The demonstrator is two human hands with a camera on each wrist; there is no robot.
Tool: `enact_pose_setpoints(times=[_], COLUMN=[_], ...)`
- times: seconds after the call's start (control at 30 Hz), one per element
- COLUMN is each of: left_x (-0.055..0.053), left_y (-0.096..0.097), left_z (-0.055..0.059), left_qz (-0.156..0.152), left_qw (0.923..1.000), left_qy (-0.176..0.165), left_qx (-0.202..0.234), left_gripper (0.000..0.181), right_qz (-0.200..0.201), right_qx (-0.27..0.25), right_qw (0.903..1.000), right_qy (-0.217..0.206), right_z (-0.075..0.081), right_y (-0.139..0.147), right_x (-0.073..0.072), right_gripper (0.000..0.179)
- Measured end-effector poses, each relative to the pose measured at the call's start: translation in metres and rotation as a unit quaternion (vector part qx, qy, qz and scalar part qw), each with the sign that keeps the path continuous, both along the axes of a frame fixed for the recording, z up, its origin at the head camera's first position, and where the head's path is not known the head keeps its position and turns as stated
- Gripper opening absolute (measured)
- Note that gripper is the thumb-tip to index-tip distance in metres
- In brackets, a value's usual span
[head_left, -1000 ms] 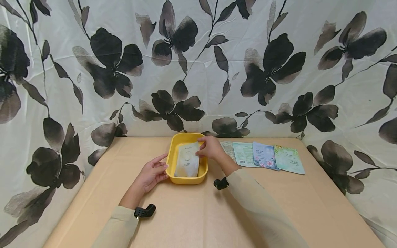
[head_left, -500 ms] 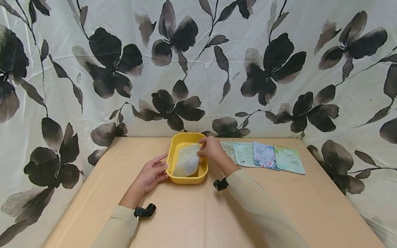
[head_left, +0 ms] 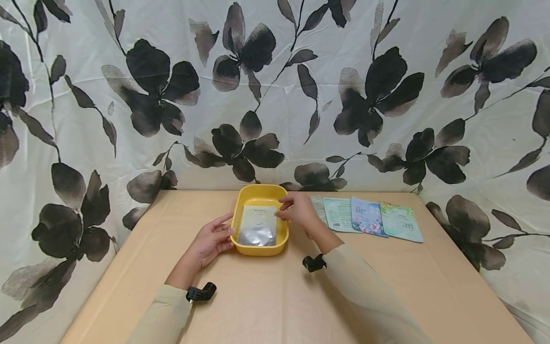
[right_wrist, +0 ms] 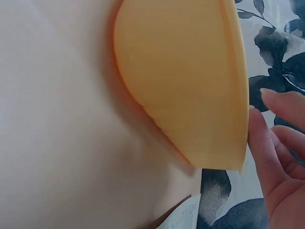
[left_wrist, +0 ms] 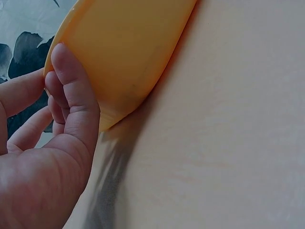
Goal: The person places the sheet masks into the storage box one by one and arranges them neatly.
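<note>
A yellow plastic tray [head_left: 239, 249] stands on the table, with a pale, silvery flat sachet [head_left: 258, 225] lying inside it. My left hand [head_left: 211, 241] pinches the tray's left rim; in the left wrist view its thumb [left_wrist: 71, 88] lies against the outer wall. At the right rim is my right hand [head_left: 298, 210], its fingertips beside the sachet's upper right edge. The right wrist view shows its thumb [right_wrist: 261, 143] at the rim and the index finger apart from it, with nothing between them. The sachet is out of sight in both wrist views.
To the right of the tray lie several flat packets in an overlapping row: a pale printed one [head_left: 318, 208], a mint one [head_left: 342, 215], a blue floral one [head_left: 367, 216] and a green one [head_left: 401, 221]. A floral curtain [head_left: 309, 95] hangs behind the table [head_left: 258, 296].
The sachet, tilted and held by the right hand earlier, now lies flat and straight in the tray. My right hand has let go and shifted slightly right. The left hand stays on the rim.
</note>
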State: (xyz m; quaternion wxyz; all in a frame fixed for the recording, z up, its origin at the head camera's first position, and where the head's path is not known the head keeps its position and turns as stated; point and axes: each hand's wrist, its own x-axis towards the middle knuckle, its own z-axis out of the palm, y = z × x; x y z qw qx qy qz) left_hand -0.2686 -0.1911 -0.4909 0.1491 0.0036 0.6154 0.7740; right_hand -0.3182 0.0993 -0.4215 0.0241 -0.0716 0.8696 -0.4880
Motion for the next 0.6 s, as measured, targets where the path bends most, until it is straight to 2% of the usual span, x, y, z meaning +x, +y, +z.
enact_pose_setpoints(times=[0.17,0.37,0.6], left_x=[0.0,0.0,0.001], left_y=[0.001,0.0,0.0], left_z=[0.0,0.0,0.001], left_qz=[0.002,-0.003,-0.007], left_qw=[1.0,1.0,1.0], left_qy=[0.002,0.004,0.002], left_qx=[-0.003,0.002,0.004], left_gripper=[0.064,0.067,0.067], right_qz=[-0.004,-0.008,-0.007], right_qx=[-0.03,-0.079,-0.092], right_qw=[0.9995,0.9968,0.9957], right_qy=[0.009,-0.007,-0.009], right_z=[-0.005,-0.009,-0.015], right_y=[0.01,0.024,0.043], right_x=[0.008,0.017,0.026], right_gripper=[0.044,0.045,0.048])
